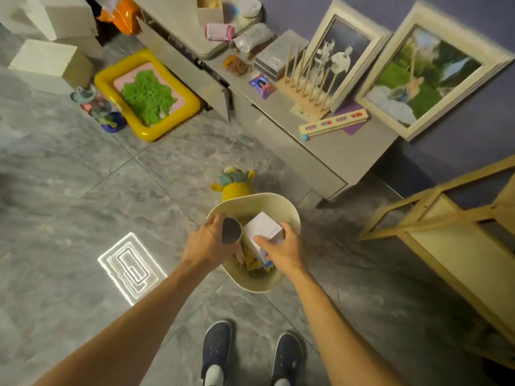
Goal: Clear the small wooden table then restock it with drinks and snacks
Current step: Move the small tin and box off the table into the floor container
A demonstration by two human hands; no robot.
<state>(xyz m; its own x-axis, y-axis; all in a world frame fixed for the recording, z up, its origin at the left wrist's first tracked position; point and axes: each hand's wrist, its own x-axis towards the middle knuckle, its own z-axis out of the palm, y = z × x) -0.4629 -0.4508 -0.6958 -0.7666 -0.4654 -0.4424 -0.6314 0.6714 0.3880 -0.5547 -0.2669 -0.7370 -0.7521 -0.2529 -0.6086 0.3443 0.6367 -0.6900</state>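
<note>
A cream oval bin (pixel 267 199) stands on the floor in front of my feet, with yellow wrappers (pixel 255 261) inside. My left hand (pixel 207 243) is over its left rim, closed around a dark tube-like object (pixel 230 231) whose round end faces me. My right hand (pixel 280 250) grips a small white box (pixel 262 228) above the bin's opening. The small wooden table (pixel 446 218) is at the right edge; only its light frame and top show.
A long grey low cabinet (pixel 334 146) runs along the purple wall, carrying framed pictures (pixel 426 76), a wooden peg rack (pixel 303 87), snack packets and toys. A yellow plush toy (pixel 237 188) lies behind the bin. A yellow inflatable tray (pixel 147 96) of green sand sits at left.
</note>
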